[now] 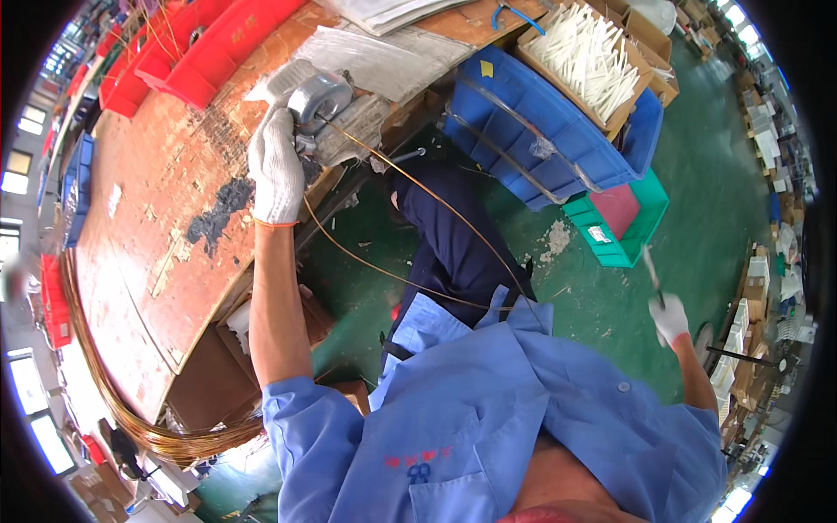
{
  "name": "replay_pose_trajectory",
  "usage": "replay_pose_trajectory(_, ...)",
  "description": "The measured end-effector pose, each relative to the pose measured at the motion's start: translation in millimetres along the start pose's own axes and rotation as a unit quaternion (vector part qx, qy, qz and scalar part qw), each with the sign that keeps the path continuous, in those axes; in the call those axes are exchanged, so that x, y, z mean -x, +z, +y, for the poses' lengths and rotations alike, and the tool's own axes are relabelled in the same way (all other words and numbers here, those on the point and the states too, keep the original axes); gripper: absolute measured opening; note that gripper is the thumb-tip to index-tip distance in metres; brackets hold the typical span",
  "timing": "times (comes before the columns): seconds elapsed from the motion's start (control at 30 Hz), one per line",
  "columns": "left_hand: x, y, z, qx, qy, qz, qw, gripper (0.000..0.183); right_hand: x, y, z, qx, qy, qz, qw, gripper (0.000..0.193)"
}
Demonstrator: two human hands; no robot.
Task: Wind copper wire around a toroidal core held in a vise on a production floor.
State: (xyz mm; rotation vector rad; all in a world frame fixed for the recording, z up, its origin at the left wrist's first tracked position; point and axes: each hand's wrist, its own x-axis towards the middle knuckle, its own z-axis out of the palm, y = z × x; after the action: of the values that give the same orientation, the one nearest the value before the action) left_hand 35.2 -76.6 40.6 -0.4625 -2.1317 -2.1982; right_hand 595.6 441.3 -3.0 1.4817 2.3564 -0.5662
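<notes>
My left hand point(277, 170), in a white knit glove, rests at the bench edge. Its fingers are closed on a silver ring-shaped metal part point(319, 98), most of them hidden behind it. From this part a copper-coloured wire point(427, 189) runs down past my legs towards my waist. Out to the right, away from the bench, my right hand point(670, 319) is also gloved in white. It grips a slim hand tool point(650, 268) with a dark handle and a light-coloured end. The tool is slightly blurred, and its exact kind cannot be made out.
The worn wooden bench point(131, 235) carries red bins point(218, 48), grey sheeting point(384, 65) and a dark smear of rag. A large wire coil point(113, 405) hangs over its near left side. Beyond stand a blue crate point(510, 131), a box of white strips point(584, 65) and a green bin point(632, 235).
</notes>
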Motion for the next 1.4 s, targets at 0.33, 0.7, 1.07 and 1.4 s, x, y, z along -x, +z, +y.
replay_pose_trajectory(0.33, -1, -11, -1, -0.044, -0.002, -0.023, 0.999, 0.049, 161, 6, -459, -0.362, -0.421, -0.429, 0.712, 0.021)
replay_pose_trajectory(0.7, 37, 67, 117, 0.132, 0.163, 0.168, 0.963, 0.062, 239, -9, -437, -0.48, -0.447, -0.487, 0.577, 0.022)
replay_pose_trajectory(1.07, -115, 0, 60, 0.314, -0.107, 0.17, 0.928, 0.086, 122, 67, -475, -0.365, -0.317, -0.449, 0.752, 0.026)
replay_pose_trajectory(1.4, -141, 23, 21, 0.341, -0.135, 0.089, 0.926, 0.078, 98, 0, -552, -0.075, -0.527, -0.22, 0.818, 0.029)
